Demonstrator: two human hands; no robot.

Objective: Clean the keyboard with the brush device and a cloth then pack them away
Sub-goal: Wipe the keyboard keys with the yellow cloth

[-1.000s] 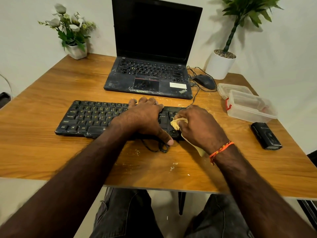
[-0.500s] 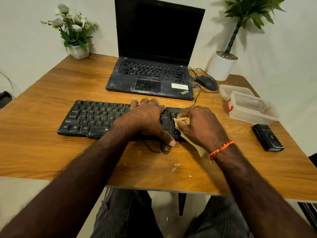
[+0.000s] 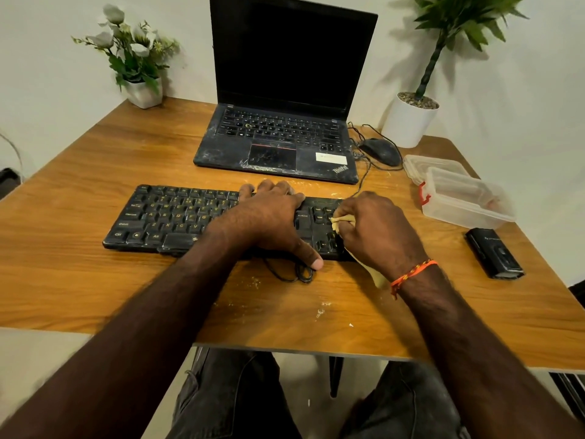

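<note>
We see a wooden surface (image 3: 79, 223) that carries everything here, the largest thing on it being an open laptop (image 3: 285, 122) with a dark screen at the far middle. In front of it lies the black keyboard (image 3: 177, 217), its long side toward us and pale specks of dust on the keys and on the wood near it. At the far corners stand a leafy plant in a white pot (image 3: 410, 120) on the right and a small pot of white flowers (image 3: 136, 58) on the left. A clear plastic container (image 3: 465, 201) sits on the right, its lid beside it, with a mouse (image 3: 380, 151) just behind. Near the right edge lies the black brush device (image 3: 493, 252), well apart from the keyboard. Our left hand (image 3: 272, 220) rests flat on the keyboard, its grip relaxed, thumb over the near edge. Our right hand (image 3: 376, 232) has its grip clamped on a yellow cloth (image 3: 342, 220), pressing it to the keys at the keyboard's right end.
</note>
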